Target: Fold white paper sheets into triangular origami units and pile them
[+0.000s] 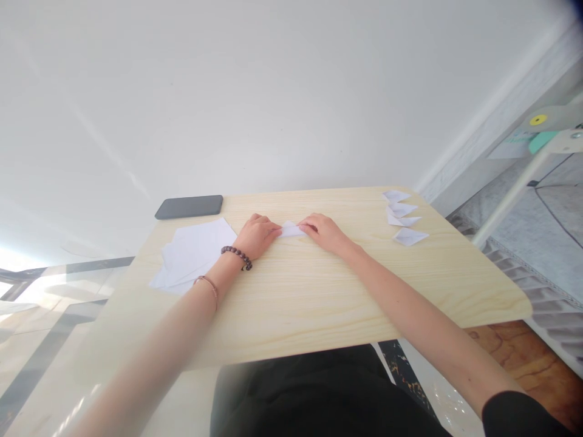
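A small folded piece of white paper (291,230) lies on the wooden table between my hands, a low peak showing along its far edge. My left hand (259,235) pinches its left end, thumb and fingers pressed together. At its right end my right hand (324,232) grips the paper in the same way. Parts of both ends are hidden under the fingertips. Just left of my left wrist, loose sheets of white paper (195,249) overlap in an uneven pile.
Several folded white paper boats (410,236) stand in a column at the table's right side. A dark phone (189,207) lies at the back left corner. Behind the light wooden table (310,303) rises a white wall (282,97). A pale metal frame (514,194) stands to the right.
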Demonstrator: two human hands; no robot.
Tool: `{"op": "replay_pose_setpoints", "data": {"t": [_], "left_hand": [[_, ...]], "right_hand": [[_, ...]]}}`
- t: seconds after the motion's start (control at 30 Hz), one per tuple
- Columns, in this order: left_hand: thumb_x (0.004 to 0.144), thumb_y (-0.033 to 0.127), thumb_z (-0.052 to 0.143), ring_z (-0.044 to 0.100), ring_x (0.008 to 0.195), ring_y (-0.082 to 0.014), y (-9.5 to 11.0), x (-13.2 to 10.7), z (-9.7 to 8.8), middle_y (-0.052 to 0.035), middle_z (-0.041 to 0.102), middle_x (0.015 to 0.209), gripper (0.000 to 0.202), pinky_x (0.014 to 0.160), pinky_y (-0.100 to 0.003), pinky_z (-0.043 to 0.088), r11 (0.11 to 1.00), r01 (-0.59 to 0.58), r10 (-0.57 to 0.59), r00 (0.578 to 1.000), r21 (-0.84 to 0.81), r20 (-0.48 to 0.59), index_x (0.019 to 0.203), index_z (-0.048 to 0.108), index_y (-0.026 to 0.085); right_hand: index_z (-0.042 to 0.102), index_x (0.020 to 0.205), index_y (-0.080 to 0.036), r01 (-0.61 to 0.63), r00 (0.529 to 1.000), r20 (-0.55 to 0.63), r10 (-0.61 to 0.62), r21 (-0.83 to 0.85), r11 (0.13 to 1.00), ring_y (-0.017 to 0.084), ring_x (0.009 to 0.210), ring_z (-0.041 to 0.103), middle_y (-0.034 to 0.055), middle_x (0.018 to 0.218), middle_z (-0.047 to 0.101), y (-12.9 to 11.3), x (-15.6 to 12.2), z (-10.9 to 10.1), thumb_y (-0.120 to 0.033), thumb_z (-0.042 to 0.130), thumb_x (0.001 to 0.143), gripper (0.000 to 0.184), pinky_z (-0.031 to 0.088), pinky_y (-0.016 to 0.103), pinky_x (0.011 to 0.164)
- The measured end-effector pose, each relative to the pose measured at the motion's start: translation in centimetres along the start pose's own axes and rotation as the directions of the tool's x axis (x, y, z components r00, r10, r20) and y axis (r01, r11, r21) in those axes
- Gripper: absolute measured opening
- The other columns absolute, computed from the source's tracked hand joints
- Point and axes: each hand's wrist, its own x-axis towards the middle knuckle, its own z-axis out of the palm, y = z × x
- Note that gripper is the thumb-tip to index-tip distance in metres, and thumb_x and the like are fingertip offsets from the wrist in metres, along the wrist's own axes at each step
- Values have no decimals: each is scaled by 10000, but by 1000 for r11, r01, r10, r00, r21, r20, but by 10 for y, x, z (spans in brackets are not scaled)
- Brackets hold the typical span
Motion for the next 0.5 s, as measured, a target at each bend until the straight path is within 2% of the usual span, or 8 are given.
{"op": "replay_pose_setpoints", "data": {"t": [0.17, 0.37, 0.5], "left_hand": [[819, 399, 399, 450, 899, -221, -2, 0, 1, -61, 590, 834, 330, 837, -366, 336, 996, 73, -72, 997, -52, 27, 952, 642, 219], [771, 401, 464, 402, 980, -266, 2, 1, 1, -29, 605, 867, 249, 839, -435, 280, 961, 260, -258, 966, -96, 36, 906, 621, 263], [762, 406, 483, 382, 989, -275, 2, 1, 1, -29, 595, 879, 242, 829, -439, 269, 955, 282, -279, 959, -97, 39, 920, 614, 278]], "right_hand": [[632, 858, -185, -41, 999, -1, 41, 21, 999, 117, 705, 493, 28, 775, 531, 0, -2, 0, -265, 439, 827, 211, 377, 241, 674], [609, 894, -189, -90, 996, 20, 89, 43, 995, 116, 724, 504, 30, 819, 528, -1, 0, 0, -246, 454, 810, 185, 390, 249, 690], [583, 941, -191, -126, 992, 32, 125, 48, 991, 124, 766, 516, 43, 891, 528, -1, 0, 0, -234, 460, 799, 193, 400, 261, 718]]}}
